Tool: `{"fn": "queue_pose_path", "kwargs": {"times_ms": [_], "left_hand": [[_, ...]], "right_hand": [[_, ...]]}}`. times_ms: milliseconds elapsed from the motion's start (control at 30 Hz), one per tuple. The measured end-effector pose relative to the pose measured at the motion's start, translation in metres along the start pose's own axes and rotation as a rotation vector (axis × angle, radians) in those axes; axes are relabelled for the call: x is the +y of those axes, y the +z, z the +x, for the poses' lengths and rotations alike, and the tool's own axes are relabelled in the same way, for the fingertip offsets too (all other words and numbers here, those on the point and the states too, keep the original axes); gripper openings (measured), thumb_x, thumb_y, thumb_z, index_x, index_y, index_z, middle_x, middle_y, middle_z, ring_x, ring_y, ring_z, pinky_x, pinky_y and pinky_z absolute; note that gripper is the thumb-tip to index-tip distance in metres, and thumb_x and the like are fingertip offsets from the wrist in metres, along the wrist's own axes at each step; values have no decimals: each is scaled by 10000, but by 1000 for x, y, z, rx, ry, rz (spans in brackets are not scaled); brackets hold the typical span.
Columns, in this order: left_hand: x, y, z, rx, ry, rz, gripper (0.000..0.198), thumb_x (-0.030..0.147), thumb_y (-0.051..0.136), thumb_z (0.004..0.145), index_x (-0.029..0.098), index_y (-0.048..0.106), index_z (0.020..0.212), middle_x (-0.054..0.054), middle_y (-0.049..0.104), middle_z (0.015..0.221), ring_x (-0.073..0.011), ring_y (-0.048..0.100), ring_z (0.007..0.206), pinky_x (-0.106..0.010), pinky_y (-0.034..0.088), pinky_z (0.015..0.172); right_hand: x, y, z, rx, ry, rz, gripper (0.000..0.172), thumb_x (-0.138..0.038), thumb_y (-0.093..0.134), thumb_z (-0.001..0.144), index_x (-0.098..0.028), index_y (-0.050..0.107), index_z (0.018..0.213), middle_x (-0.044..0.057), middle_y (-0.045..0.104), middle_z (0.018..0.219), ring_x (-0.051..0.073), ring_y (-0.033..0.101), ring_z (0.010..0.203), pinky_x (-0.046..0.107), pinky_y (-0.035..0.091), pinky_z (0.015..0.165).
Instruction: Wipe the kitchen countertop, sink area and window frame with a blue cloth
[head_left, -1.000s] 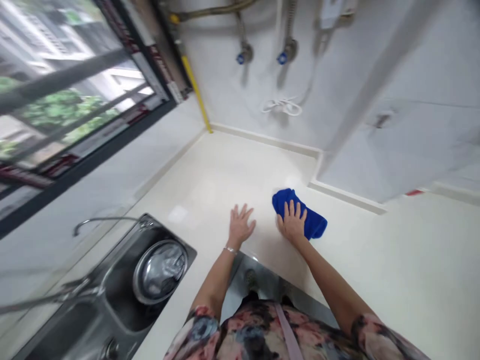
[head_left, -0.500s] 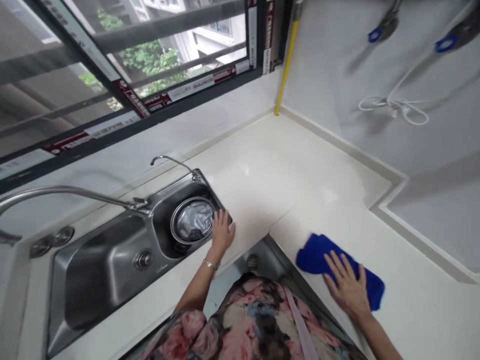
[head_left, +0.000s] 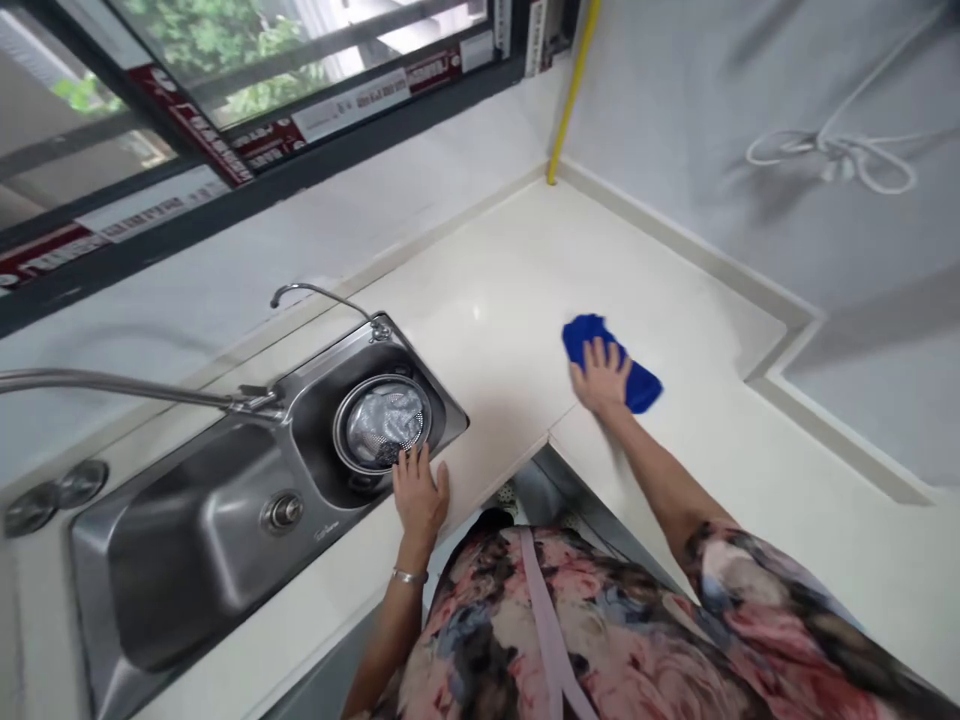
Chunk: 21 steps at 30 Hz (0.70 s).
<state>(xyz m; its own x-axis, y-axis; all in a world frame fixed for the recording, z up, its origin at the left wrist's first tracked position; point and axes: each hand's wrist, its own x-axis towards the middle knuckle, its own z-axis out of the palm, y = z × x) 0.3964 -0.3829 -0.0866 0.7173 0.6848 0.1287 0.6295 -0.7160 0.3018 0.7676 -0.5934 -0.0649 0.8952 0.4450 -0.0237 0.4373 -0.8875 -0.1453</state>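
My right hand [head_left: 602,378] lies flat, fingers spread, on a blue cloth [head_left: 643,387] on the pale countertop [head_left: 517,290], near its inner corner. The cloth is bunched at its far end and sticks out to the right of the hand. My left hand [head_left: 420,495], a bracelet at its wrist, rests with fingers apart at the sink's front rim. Just beyond its fingertips is a round metal strainer basket [head_left: 345,445] in the smaller bowl of the steel sink [head_left: 161,575]. A crumpled, shiny clear item [head_left: 386,418] lies inside the basket.
A large faucet [head_left: 255,402] and a thin curved tap [head_left: 322,290] rise behind the sink. A yellow pipe [head_left: 574,90] stands in the wall corner. A white cable [head_left: 847,155] hangs coiled at right. The counter's inner edge [head_left: 549,437] is before me.
My right hand and the blue cloth have moved away from me and leftward over the counter, toward the far corner. My left hand stays by the sink rim. The view has tipped downward.
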Motion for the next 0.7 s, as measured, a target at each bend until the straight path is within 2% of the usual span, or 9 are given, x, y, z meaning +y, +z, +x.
{"fn": "queue_pose_path", "kwargs": {"times_ms": [100,167,233,300,400,467,600,700], "left_hand": [[-2,0,1,-12,-18,-24,594,435,391,1070,69,582,1497,-241,574,1557,-401,404,1556,-635,300,1286],[-2,1,3,-18,-36,-39,614,445,384,1070,66,559,1520,-261,554,1568,-415,388,1564,-659,296,1279],[-1,4,10,-14,-34,-70,646,463,377,1071,56,514,1554,-291,506,1596,-438,341,1585,-702,282,1267],[5,7,26,-5,15,-135,687,483,376,1071,27,463,1578,-324,427,1640,-451,262,1615,-715,274,1264],[27,12,62,-4,155,-241,705,492,377,1072,11,437,1585,-333,336,1687,-430,170,1646,-679,263,1287],[51,15,90,-21,246,-275,678,478,373,1075,39,450,1585,-311,325,1702,-420,155,1652,-682,237,1297],[99,19,141,-105,386,-265,652,432,361,1073,43,454,1587,-292,283,1727,-428,146,1651,-696,194,1308],[122,21,178,-160,443,-227,663,440,347,1073,41,448,1593,-289,249,1739,-434,117,1654,-691,162,1315]], "right_hand": [[-64,10,-26,-15,-239,55,671,-491,343,1087,-176,385,1677,127,272,1768,427,173,1623,737,114,1278],[-93,16,-57,-17,-387,104,645,-475,395,1086,-196,408,1668,114,293,1761,420,192,1623,731,114,1287],[-108,20,-86,-15,-513,150,620,-454,445,1083,-227,426,1660,90,314,1756,403,200,1627,713,124,1299],[-110,24,-109,-18,-600,184,606,-441,501,1073,-258,446,1648,69,345,1745,380,215,1628,690,146,1310],[-95,26,-131,-26,-645,208,600,-430,569,1054,-280,475,1627,48,383,1728,351,247,1623,662,183,1319],[-75,23,-143,-20,-596,203,608,-408,589,1047,-277,471,1629,48,382,1728,342,257,1623,649,206,1319],[-21,12,-177,15,-338,148,640,-371,560,1055,-234,412,1663,77,338,1745,339,241,1632,633,205,1326],[25,5,-212,41,-132,97,623,-372,497,1071,-231,400,1670,65,316,1754,325,216,1643,611,171,1340]]}}
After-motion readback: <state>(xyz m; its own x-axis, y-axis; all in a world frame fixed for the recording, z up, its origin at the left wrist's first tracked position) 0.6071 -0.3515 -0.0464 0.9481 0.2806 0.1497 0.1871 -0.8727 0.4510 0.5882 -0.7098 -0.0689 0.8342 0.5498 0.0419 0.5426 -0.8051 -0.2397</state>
